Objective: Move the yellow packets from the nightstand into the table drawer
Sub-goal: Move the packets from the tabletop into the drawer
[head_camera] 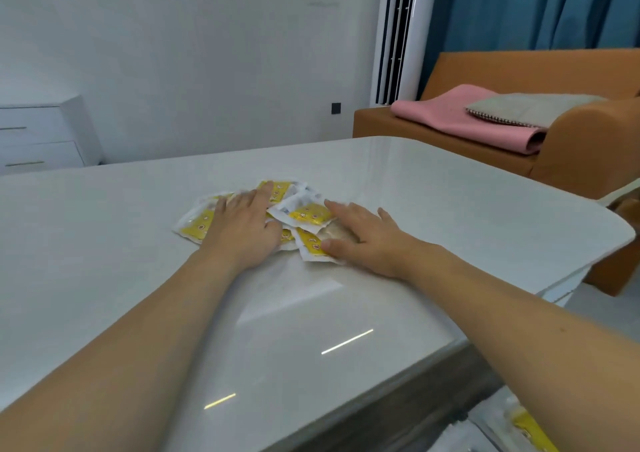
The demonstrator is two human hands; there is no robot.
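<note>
My left hand (242, 224) lies flat on the heap of yellow packets (310, 213), fingers straight and close together, palm pressing the crinkled foil down against the table (450, 202). My right hand (363, 237) rests on the heap's other side, fingers spread and relaxed, the thumb lying on the white edge of the nearest packet, the forefinger touching the top one. Neither hand is curled round anything.

The packets are small flat sachets, white at the sealed edges with a glossy yellow panel printed in red, piled loosely and overlapping at odd angles. They sit on the tabletop, about midway across it, between my two hands.

The table is smooth, pale stone-like grey with a rounded corner and a polished surface that throws back strips of light. Below its near edge, at the lower right, another yellow packet (530, 429) shows in a white space; I cannot tell whether that is the drawer.

Beyond the table's far right corner stands an orange upholstered sofa (588, 133), with a folded pink cloth (464, 119) and a grey cushion (530, 107) on its seat. Behind the sofa hangs a pleated blue curtain (536, 4). Past the table's far left edge stands a white chest of drawers (41, 133) against the plain wall.
</note>
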